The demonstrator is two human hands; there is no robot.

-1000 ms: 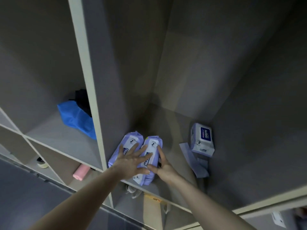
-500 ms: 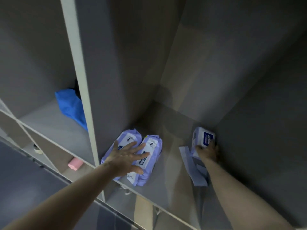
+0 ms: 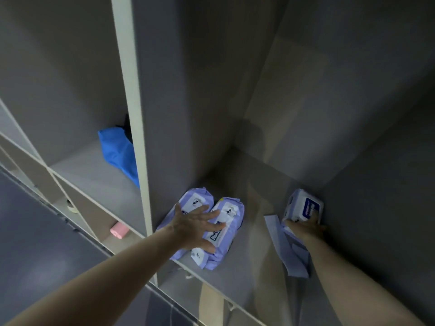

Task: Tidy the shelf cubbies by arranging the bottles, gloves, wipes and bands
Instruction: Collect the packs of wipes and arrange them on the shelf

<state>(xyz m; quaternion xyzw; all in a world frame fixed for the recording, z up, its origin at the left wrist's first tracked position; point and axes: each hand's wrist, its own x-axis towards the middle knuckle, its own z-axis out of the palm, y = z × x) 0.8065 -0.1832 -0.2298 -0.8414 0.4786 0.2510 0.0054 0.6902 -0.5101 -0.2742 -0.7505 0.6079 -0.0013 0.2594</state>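
Two lilac wipes packs (image 3: 226, 229) lie side by side on the shelf floor against the left divider. My left hand (image 3: 195, 228) rests flat on them with fingers spread. At the cubby's right wall stands a white and blue wipes pack (image 3: 303, 204), tilted up. My right hand (image 3: 306, 228) grips its lower end. A pale flat pack or sheet (image 3: 286, 250) lies under my right wrist on the shelf floor.
The white divider (image 3: 131, 128) separates this cubby from the left one, where a blue bag (image 3: 117, 154) and something black sit. A pink roll (image 3: 119, 230) lies in a lower cubby. The shelf floor between the packs (image 3: 254, 208) is bare.
My right hand left the lilac packs, moved to the right wall and took hold of the white and blue pack, which now tilts. The left hand stays on the lilac packs.
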